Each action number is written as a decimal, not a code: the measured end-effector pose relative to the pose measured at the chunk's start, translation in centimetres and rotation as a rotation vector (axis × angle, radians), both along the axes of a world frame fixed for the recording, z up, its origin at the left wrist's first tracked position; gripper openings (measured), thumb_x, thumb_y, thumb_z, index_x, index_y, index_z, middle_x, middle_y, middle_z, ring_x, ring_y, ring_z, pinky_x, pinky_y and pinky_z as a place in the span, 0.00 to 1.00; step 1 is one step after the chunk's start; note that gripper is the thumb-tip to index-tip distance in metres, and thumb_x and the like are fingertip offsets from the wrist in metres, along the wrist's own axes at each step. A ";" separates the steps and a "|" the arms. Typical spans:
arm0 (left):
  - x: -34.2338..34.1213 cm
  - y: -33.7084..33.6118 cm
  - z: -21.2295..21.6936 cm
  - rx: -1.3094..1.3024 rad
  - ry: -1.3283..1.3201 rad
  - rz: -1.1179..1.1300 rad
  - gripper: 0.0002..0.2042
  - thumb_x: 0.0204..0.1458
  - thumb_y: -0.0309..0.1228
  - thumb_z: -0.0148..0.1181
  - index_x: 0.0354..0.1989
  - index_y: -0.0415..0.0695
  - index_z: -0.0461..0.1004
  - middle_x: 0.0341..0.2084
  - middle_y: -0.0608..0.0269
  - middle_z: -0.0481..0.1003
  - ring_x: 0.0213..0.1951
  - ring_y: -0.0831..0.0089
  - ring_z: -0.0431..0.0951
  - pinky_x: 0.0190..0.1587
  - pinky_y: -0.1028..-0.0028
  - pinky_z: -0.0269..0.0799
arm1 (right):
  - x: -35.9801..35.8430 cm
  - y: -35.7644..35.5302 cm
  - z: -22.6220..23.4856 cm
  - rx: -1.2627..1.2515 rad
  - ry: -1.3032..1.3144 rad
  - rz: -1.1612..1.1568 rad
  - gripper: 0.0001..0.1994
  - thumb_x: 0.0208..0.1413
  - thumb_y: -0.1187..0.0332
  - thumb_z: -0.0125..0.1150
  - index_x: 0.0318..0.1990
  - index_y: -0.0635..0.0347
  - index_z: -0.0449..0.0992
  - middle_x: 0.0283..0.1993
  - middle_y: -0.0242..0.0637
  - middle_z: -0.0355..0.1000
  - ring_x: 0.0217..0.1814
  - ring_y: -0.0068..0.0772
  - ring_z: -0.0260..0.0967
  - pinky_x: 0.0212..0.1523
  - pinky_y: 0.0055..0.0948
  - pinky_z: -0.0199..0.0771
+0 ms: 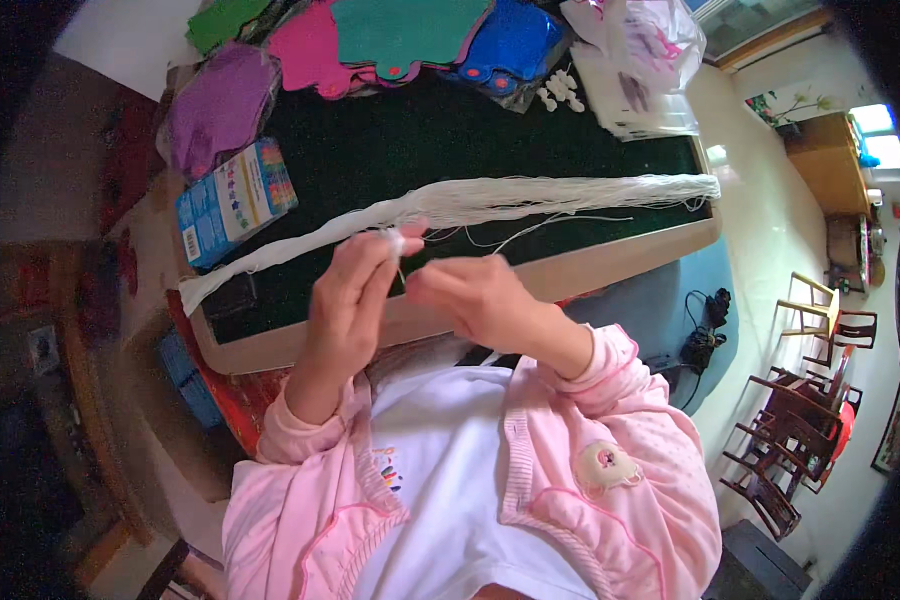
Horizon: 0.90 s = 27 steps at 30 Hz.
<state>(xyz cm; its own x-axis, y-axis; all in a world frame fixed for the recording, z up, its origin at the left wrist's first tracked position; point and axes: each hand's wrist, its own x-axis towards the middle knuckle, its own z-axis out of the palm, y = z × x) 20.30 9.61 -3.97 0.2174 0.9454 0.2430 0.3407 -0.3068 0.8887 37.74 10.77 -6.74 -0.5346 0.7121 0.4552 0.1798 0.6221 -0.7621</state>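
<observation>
Blue rectangular cardboard box (pixel 235 201) with a multicoloured printed face lies at the left end of the dark green felt-topped worktop (pixel 390 150), tilted, its long side running up to the right. Clear plastic bags (pixel 638 60) with pink print sit at the far right corner; small white pieces (pixel 560 90) lie just beside them. Stacked felt cut-outs along the far edge — green, purple (pixel 220 105), pink, teal (pixel 405 35), blue (pixel 510 45).

Long bundle of white string (pixel 490 200) lies across the worktop, long axis running from the lower left near the worktop's front edge up to the right edge, where its end points right. A few loose strands stray from its middle toward the hands.

Left hand (pixel 350 290) — grip closed, fingertips pinching a small white wad of string (pixel 395 241) just in front of the bundle. Right hand (pixel 475 295) — fingers curled, grip pinched close beside the left; what it holds cannot be made out, possibly a thin strand. Both wrists in pink knit sleeves (pixel 610 375).
</observation>
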 end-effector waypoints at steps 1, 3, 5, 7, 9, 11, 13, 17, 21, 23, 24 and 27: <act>-1.2 -0.4 -0.4 -0.043 0.171 -0.086 0.08 0.57 0.27 0.45 0.38 0.39 0.72 0.34 0.59 0.74 0.39 0.72 0.73 0.41 0.75 0.66 | 0.2 0.3 0.9 -0.015 -0.012 -0.035 0.11 0.40 0.79 0.56 0.36 0.63 0.70 0.29 0.40 0.69 0.29 0.41 0.69 0.28 0.31 0.69; -2.2 -1.5 0.2 -0.246 -0.129 -0.285 0.08 0.56 0.26 0.46 0.39 0.38 0.71 0.35 0.56 0.73 0.40 0.68 0.73 0.42 0.74 0.66 | 0.5 0.7 0.7 -0.107 -0.060 -0.163 0.09 0.42 0.80 0.54 0.35 0.63 0.70 0.30 0.42 0.69 0.30 0.43 0.70 0.28 0.32 0.69; -2.4 -1.7 1.3 -0.239 -0.308 -0.259 0.08 0.54 0.22 0.47 0.39 0.36 0.70 0.36 0.53 0.73 0.41 0.64 0.73 0.45 0.73 0.65 | -0.7 0.2 0.2 -0.099 -0.062 -0.101 0.08 0.42 0.80 0.54 0.33 0.64 0.70 0.29 0.42 0.69 0.29 0.41 0.70 0.28 0.31 0.69; -1.7 -0.5 1.0 -0.016 -0.069 0.033 0.07 0.55 0.22 0.46 0.38 0.36 0.71 0.33 0.56 0.72 0.40 0.71 0.73 0.44 0.75 0.65 | -2.3 -0.6 0.5 -0.045 -0.162 -0.015 0.07 0.42 0.79 0.55 0.31 0.64 0.70 0.28 0.42 0.68 0.27 0.41 0.69 0.26 0.31 0.68; -4.3 -0.2 0.0 0.049 0.112 -0.081 0.09 0.54 0.21 0.46 0.41 0.37 0.70 0.35 0.56 0.72 0.41 0.72 0.72 0.45 0.74 0.64 | -2.3 0.1 0.8 -0.095 0.069 -0.063 0.09 0.41 0.79 0.55 0.33 0.63 0.69 0.28 0.43 0.67 0.28 0.45 0.68 0.26 0.33 0.68; -6.7 -0.4 -0.4 -0.404 -0.132 -0.522 0.13 0.52 0.20 0.47 0.47 0.37 0.67 0.41 0.53 0.71 0.45 0.66 0.71 0.48 0.71 0.63 | -2.9 0.8 0.8 -0.067 -0.025 -0.147 0.10 0.40 0.80 0.54 0.33 0.64 0.69 0.27 0.43 0.67 0.28 0.45 0.68 0.26 0.33 0.67; -4.8 -0.4 -0.9 -0.191 -0.387 -0.206 0.11 0.51 0.22 0.49 0.44 0.36 0.68 0.40 0.54 0.71 0.43 0.66 0.71 0.47 0.71 0.63 | -4.1 0.7 0.1 -0.047 -0.078 -0.042 0.08 0.41 0.80 0.53 0.32 0.64 0.69 0.26 0.43 0.67 0.27 0.43 0.68 0.25 0.32 0.67; -5.1 0.2 -1.2 0.007 0.252 -0.238 0.04 0.50 0.23 0.51 0.32 0.35 0.69 0.32 0.54 0.73 0.35 0.60 0.72 0.43 0.74 0.65 | -3.2 1.5 0.2 -0.057 -0.067 -0.111 0.09 0.41 0.81 0.52 0.33 0.64 0.69 0.26 0.42 0.66 0.27 0.45 0.67 0.25 0.32 0.66; -3.4 0.4 -2.4 -0.350 -0.579 -0.064 0.12 0.59 0.32 0.45 0.28 0.38 0.69 0.26 0.62 0.73 0.29 0.76 0.71 0.36 0.78 0.66 | -3.2 0.9 -0.5 -0.150 -0.257 0.010 0.07 0.45 0.77 0.54 0.34 0.61 0.67 0.26 0.42 0.64 0.27 0.47 0.65 0.26 0.32 0.66; -3.0 0.9 -2.3 -0.373 -0.622 0.021 0.14 0.61 0.34 0.40 0.28 0.39 0.69 0.26 0.64 0.72 0.30 0.80 0.70 0.35 0.78 0.65 | -2.8 1.0 -0.3 -0.122 -0.246 -0.001 0.09 0.46 0.77 0.55 0.36 0.61 0.68 0.25 0.41 0.64 0.26 0.43 0.65 0.26 0.30 0.66; -3.2 1.2 -2.5 -0.401 -0.533 0.017 0.14 0.61 0.34 0.41 0.28 0.39 0.68 0.26 0.65 0.72 0.30 0.81 0.70 0.35 0.79 0.65 | -2.7 1.1 -0.1 -0.095 -0.236 -0.011 0.10 0.46 0.77 0.56 0.38 0.61 0.68 0.25 0.40 0.63 0.25 0.39 0.65 0.26 0.28 0.65; -3.2 1.1 -2.3 -0.467 -0.424 -0.012 0.14 0.61 0.35 0.41 0.28 0.39 0.68 0.25 0.65 0.71 0.29 0.81 0.69 0.35 0.80 0.65 | -2.6 1.5 2.3 -0.330 -0.052 -0.166 0.13 0.47 0.77 0.58 0.41 0.61 0.68 0.24 0.35 0.62 0.24 0.28 0.62 0.26 0.23 0.64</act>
